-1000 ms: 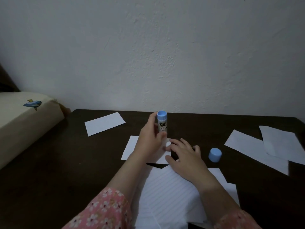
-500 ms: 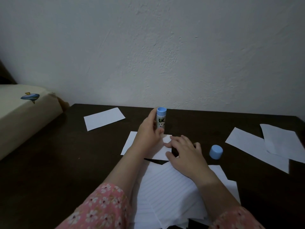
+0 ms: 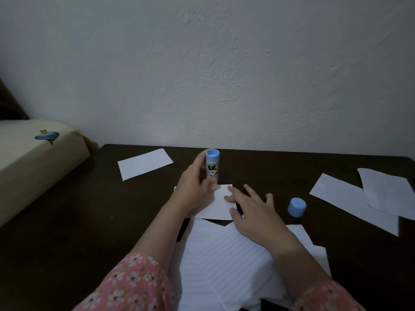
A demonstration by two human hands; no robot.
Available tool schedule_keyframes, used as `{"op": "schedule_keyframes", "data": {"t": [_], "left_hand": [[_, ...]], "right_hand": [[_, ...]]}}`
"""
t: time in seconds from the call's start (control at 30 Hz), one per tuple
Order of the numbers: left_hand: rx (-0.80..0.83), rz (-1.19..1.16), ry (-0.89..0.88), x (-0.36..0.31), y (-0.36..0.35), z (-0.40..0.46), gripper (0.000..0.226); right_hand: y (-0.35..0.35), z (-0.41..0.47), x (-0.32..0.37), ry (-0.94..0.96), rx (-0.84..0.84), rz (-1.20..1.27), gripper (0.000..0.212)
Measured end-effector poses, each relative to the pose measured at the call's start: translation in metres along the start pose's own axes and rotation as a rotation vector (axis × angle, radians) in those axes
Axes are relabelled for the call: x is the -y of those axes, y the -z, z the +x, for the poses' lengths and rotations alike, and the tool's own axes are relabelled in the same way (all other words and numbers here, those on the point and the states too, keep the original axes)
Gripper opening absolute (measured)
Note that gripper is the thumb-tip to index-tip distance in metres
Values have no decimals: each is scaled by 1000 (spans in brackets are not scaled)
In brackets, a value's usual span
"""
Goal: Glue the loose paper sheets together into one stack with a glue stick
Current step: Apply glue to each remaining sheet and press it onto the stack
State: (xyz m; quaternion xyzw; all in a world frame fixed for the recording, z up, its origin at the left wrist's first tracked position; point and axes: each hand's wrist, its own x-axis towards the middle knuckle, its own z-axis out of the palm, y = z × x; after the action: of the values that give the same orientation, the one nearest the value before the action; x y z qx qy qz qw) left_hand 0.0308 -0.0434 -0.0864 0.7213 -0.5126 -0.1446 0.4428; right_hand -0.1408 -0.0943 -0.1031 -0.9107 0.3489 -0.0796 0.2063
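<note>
My left hand (image 3: 195, 182) grips a blue and white glue stick (image 3: 212, 166), held upright with its lower end on a small white paper sheet (image 3: 219, 204) in the middle of the dark table (image 3: 89, 221). My right hand (image 3: 253, 209) lies flat, fingers spread, pressing the right edge of that sheet. The stick's blue cap (image 3: 296, 207) stands on the table to the right of my right hand. A pile of lined white sheets (image 3: 222, 261) lies near me, under my forearms.
One loose white sheet (image 3: 144, 163) lies at the back left. Two overlapping sheets (image 3: 359, 198) lie at the right. A beige cushion or mattress (image 3: 33, 158) borders the table's left side. A white wall rises behind the table.
The glue stick and my left hand stay on the small sheet with only slight shifts. My right hand's fingers have spread a little on the sheet's edge.
</note>
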Motion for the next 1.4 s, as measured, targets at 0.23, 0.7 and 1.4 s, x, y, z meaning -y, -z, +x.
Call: {"op": "schedule_keyframes", "data": {"t": [0.23, 0.7, 1.4], "left_hand": [[12, -17, 55, 4, 12, -4, 73], [-62, -18, 178, 13, 42, -23, 73], [-422, -212, 229, 1, 57, -44, 76]], "right_hand": [[0, -1, 2, -20, -8, 24, 37], [-2, -1, 3, -32, -31, 11, 40], [-2, 3, 19, -143, -84, 5, 39]]}}
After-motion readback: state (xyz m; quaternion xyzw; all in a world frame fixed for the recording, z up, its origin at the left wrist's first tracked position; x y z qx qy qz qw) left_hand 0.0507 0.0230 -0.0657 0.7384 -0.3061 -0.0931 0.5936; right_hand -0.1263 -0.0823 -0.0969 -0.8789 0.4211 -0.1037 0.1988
